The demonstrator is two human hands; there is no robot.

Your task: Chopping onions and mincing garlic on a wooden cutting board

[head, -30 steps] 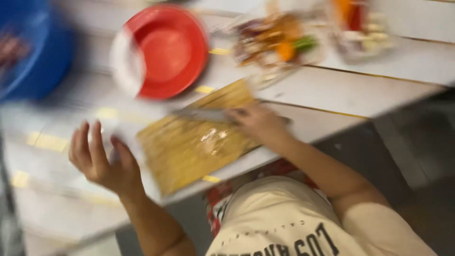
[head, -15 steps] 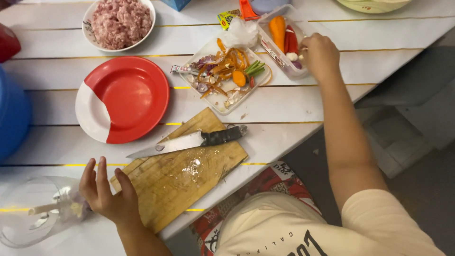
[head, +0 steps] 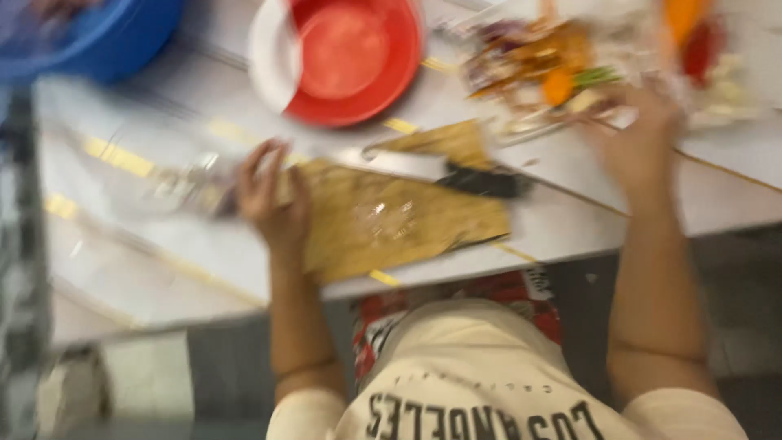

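Observation:
The picture is smeared by motion. My left hand (head: pixel 273 195) lies at the left edge of a wooden cutting board (head: pixel 391 220), its fingers spread and up against a clear plastic wrapper (head: pixel 183 183). A knife (head: pixel 440 169) with a black handle rests across the far side of the board. My right hand (head: pixel 639 143) is at the near edge of a clear tray of cut vegetables (head: pixel 546 73). Blur hides whether its fingers hold anything.
A red plate (head: pixel 346 57) with a white patch on its rim sits behind the board. A blue tub (head: pixel 98 33) is at the far left. A second container with orange and red vegetables (head: pixel 692 37) is at the far right. The white slatted table's edge (head: pixel 505 253) runs right in front of my body.
My right hand has drawn back from the far container to the near edge of the vegetable tray. My left hand stays at the board's left edge. The view has swung and blurred.

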